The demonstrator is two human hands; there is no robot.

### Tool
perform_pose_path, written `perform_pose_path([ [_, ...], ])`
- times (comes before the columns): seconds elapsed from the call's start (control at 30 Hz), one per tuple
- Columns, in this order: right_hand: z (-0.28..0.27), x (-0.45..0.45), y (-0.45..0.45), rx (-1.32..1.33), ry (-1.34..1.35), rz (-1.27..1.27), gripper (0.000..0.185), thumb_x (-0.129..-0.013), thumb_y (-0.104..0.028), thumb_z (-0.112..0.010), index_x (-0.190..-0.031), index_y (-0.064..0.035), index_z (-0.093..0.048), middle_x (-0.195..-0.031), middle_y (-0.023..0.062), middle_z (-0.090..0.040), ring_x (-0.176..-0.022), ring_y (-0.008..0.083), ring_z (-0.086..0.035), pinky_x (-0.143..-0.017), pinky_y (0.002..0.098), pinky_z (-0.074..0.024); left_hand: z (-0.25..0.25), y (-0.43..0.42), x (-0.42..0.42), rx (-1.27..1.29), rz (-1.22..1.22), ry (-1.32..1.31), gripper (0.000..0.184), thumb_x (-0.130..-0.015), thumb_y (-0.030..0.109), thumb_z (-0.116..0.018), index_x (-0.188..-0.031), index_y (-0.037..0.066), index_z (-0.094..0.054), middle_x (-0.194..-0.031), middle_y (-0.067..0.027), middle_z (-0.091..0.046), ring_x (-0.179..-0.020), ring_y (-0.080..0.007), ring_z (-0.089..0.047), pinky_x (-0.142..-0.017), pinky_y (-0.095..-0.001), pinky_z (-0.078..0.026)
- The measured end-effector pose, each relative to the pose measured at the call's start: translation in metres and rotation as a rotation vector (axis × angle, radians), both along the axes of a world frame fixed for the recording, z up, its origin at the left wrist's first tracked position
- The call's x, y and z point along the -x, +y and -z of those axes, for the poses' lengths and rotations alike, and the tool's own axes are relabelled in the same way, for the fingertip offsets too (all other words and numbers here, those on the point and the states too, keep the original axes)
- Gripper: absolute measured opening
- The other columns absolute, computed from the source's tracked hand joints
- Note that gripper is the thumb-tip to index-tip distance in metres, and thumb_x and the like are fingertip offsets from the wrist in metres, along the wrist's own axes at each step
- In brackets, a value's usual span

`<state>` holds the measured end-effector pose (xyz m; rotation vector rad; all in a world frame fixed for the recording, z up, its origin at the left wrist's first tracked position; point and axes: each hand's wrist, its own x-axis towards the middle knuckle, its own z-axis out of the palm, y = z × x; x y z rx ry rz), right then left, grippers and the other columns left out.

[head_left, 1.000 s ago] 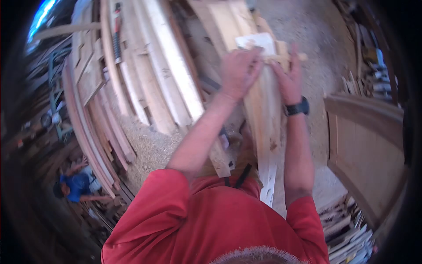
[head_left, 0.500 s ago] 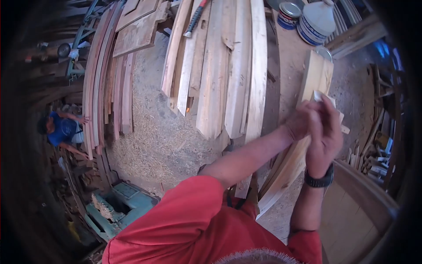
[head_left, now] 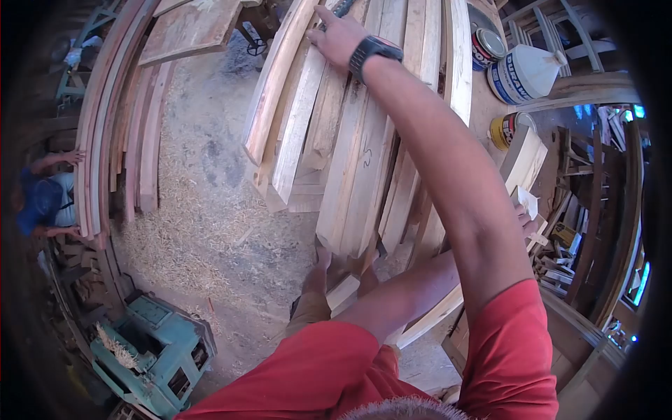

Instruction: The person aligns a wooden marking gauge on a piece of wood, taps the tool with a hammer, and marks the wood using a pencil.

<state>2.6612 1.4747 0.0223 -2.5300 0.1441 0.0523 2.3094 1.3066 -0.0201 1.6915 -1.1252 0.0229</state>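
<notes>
My right hand [head_left: 337, 40], with a dark watch on its wrist, reaches over the long boards at the upper middle. Its fingers are apart around the dark grip of a tool [head_left: 343, 8]. Part of that grip shows between them. Partly hidden behind my right forearm, my left hand [head_left: 525, 221] is at the right, its visible fingers bent. It is at a pale board [head_left: 521, 159], beside a white piece [head_left: 527, 203] and a small light wooden piece [head_left: 537, 239]. What it grips is hard to make out.
Long boards [head_left: 346, 182] lie in the middle, over a shavings-strewn floor [head_left: 189, 245]. Paint cans [head_left: 504, 133] and a white jug [head_left: 521, 75] stand upper right. A green machine [head_left: 157, 350] is lower left. Another person [head_left: 45, 199] touches stacked boards [head_left: 94, 133] at far left.
My right hand has left the pale board at the right and moved up and left to the tool on the boards. My left hand has stayed near the pale board. The view has shifted.
</notes>
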Motion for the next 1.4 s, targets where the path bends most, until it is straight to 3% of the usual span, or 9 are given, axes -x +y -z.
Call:
perform_pose_path([
  [0.43,0.025,-0.041,0.008,0.223,0.06,0.143,0.046,-0.093,-0.027,-0.065,-0.128,0.0023,-0.072,-0.14,0.0263,-0.064,-0.132,0.0369,-0.061,-0.111,0.0436,-0.0497,0.002,0.002,-0.006,-0.013,-0.041,-0.038,0.014,-0.092,0.02,-0.063,-0.106,0.014,-0.062,-0.101,-0.0015,-0.064,-0.106,-0.0195,-0.06,-0.093,-0.0427,-0.044],
  [0.63,0.014,-0.038,-0.014,-0.713,0.017,0.557,0.04,-0.092,-0.026,-0.066,-0.122,-0.0009,-0.073,-0.138,0.0293,-0.063,-0.125,0.0373,-0.066,-0.107,0.0442,-0.0528,-0.006,0.008,-0.014,-0.022,0.016,-0.043,0.012,-0.091,0.02,-0.066,-0.101,0.014,-0.061,-0.095,0.0004,-0.064,-0.104,-0.0196,-0.061,-0.088,-0.041,-0.043],
  [0.8,0.019,-0.071,-0.033,-0.075,-0.206,0.039,0.027,-0.097,-0.027,-0.063,-0.112,-0.0123,-0.081,-0.099,0.0108,-0.079,-0.085,0.0265,-0.076,-0.079,0.039,-0.06,-0.008,0.007,-0.013,-0.027,-0.001,-0.028,0.022,-0.088,0.023,-0.077,-0.107,0.018,-0.066,-0.097,0.0026,-0.069,-0.101,-0.0176,-0.064,-0.087,-0.0378,-0.047],
  [0.9,-0.034,-0.014,-0.047,0.285,-0.35,-0.168,0.021,-0.091,-0.015,-0.071,-0.111,-0.0138,-0.079,-0.09,0.0091,-0.079,-0.069,0.0216,-0.075,-0.066,0.0348,-0.06,-0.008,0.005,-0.014,-0.029,0.006,-0.051,0.023,-0.087,0.02,-0.078,-0.107,0.019,-0.066,-0.098,0.0028,-0.069,-0.1,-0.0183,-0.064,-0.086,-0.0382,-0.048],
  [0.97,-0.053,0.031,-0.057,-0.031,-0.345,-0.132,0.015,-0.09,-0.015,-0.075,-0.099,-0.0039,-0.077,-0.086,0.0103,-0.077,-0.072,0.0201,-0.074,-0.064,0.035,-0.0591,-0.009,0.005,-0.013,-0.066,-0.004,-0.07,0.023,-0.087,0.021,-0.077,-0.107,0.019,-0.065,-0.097,0.003,-0.069,-0.099,-0.0188,-0.064,-0.086,-0.0382,-0.048],
  [1.03,-0.083,0.087,-0.061,-0.942,-0.147,0.207,0.023,-0.09,-0.018,-0.077,-0.097,0.0027,-0.071,-0.081,0.0102,-0.072,-0.076,0.0181,-0.073,-0.065,0.0324,-0.0587,-0.011,0.005,-0.013,-0.07,-0.003,-0.084,0.024,-0.088,0.021,-0.077,-0.108,0.019,-0.066,-0.098,0.0029,-0.069,-0.099,-0.0192,-0.064,-0.087,-0.0384,-0.049],
  [1.23,-0.12,0.279,-0.125,-1.107,-0.451,0.075,0.042,-0.097,-0.023,-0.076,-0.125,-0.0001,-0.055,-0.086,0.0041,-0.067,-0.068,0.0118,-0.065,-0.063,0.0317,-0.0551,-0.003,-0.001,-0.01,-0.134,0.055,-0.115,0.025,-0.094,0.023,-0.073,-0.117,0.016,-0.066,-0.104,-0.0008,-0.07,-0.106,-0.0221,-0.063,-0.09,-0.0393,-0.05],
  [1.27,-0.131,0.311,-0.137,-1.079,-0.436,0.156,0.044,-0.099,-0.024,-0.074,-0.13,-0.0008,-0.055,-0.088,0.0037,-0.066,-0.068,0.0105,-0.064,-0.061,0.0297,-0.0535,0.019,-0.011,0.0,0.136,0.16,0.342,0.026,-0.096,0.023,-0.072,-0.119,0.014,-0.066,-0.107,-0.0026,-0.07,-0.108,-0.0236,-0.063,-0.093,-0.0398,-0.05],
  [1.4,-0.126,0.429,-0.164,-0.714,-0.471,0.579,0.044,-0.105,-0.026,-0.066,-0.142,-0.0041,-0.057,-0.085,-0.0019,-0.062,-0.063,0.0034,-0.054,-0.055,0.0212,-0.0427,-0.023,0.019,-0.017,-0.098,0.115,-0.029,0.033,-0.098,0.023,-0.068,-0.128,0.01,-0.063,-0.116,-0.0052,-0.07,-0.111,-0.0265,-0.063,-0.095,-0.0413,-0.051],
])
